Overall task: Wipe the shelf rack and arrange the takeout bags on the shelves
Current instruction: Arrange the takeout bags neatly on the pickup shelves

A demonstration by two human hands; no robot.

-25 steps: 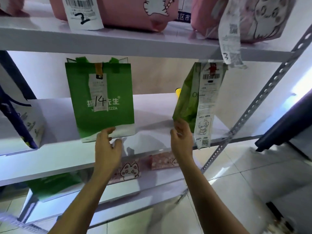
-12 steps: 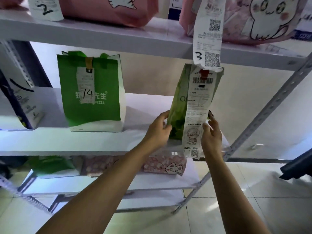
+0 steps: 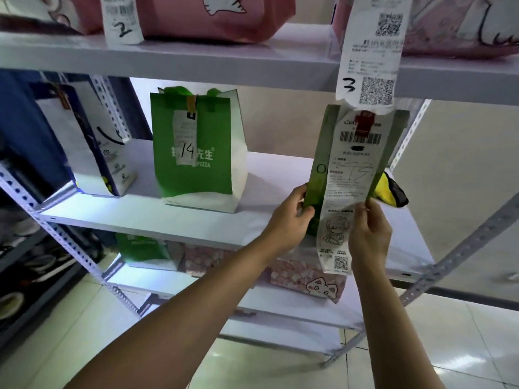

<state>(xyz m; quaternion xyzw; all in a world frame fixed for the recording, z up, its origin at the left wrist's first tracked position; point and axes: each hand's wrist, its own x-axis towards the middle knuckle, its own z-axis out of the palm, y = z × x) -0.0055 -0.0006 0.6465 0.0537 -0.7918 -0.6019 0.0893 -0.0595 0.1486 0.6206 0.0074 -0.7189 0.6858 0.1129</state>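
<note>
Two hands, left hand and right hand, curl their fingers around the green takeout bag's lower edges on the middle shelf. Risk: the dangling receipt may tear or the bag may tip.

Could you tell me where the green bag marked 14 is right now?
The green bag marked 14 stands upright on the middle shelf, centre-left, between the white-and-blue bag and both hands.

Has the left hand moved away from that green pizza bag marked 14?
Yes. The left hand went rightward along the middle shelf, leaving the green pizza bag marked 14, and now grips the pale green bag.
</note>
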